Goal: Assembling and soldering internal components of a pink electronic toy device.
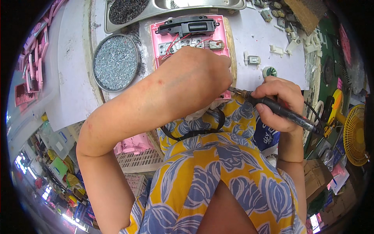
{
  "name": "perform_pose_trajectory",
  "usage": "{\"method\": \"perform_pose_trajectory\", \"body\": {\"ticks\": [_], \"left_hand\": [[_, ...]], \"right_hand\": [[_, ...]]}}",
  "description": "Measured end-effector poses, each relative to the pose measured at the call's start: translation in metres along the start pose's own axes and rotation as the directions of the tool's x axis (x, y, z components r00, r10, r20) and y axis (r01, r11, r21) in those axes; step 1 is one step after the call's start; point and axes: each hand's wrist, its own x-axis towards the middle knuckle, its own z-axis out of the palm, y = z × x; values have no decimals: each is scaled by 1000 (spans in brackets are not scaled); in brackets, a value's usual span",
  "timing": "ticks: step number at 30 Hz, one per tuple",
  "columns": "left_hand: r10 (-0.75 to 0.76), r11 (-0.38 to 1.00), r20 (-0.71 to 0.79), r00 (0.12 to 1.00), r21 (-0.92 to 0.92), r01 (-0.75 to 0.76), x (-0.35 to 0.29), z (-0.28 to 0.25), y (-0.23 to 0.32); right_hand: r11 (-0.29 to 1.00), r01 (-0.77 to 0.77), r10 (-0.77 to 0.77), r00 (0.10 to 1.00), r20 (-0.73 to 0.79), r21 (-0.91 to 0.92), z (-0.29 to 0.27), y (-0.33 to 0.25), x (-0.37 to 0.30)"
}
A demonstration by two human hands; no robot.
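A pink plastic housing [224,35] lies in front of me with its inside facing up. It carries a black module [187,26], a metal-coloured strip [168,47], a small motor [216,45] and red wires. Over its near part my left hand [204,72] is curled closed, back upward; its fingertips and whatever they hold are hidden. My right hand [278,102] grips the black handle of a corded soldering iron [286,113]. The iron's metal tip points left, at the housing's near right corner beside my left hand. From this view I cannot tell whether it touches anything.
Left of the housing stands a round dish [116,62] of silvery screws. A metal tray [163,11] with dark screws lies behind. To the right are a small motor [253,59], a small round tin [269,71] and white plastic parts [292,45]. A yellow fan [355,134] stands far right.
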Motion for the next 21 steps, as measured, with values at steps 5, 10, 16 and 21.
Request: {"method": "perform_pose_trajectory", "body": {"ticks": [5,10,16,21], "left_hand": [[-21,996,44,999,84,18,-4,-1,4],[68,997,-15,998,24,-67,1,3,-4],[10,996,99,995,84,-18,5,-3,3],[-39,992,143,989,128,21,17,-6,13]], "right_hand": [[998,-60,59,998,21,32,-4,-2,-5],[969,-196,242,871,-428,148,-64,1,-71],[906,-420,43,209,-977,-50,-184,-3,-156],[932,-352,-59,82,-995,-85,-208,5,-174]]}}
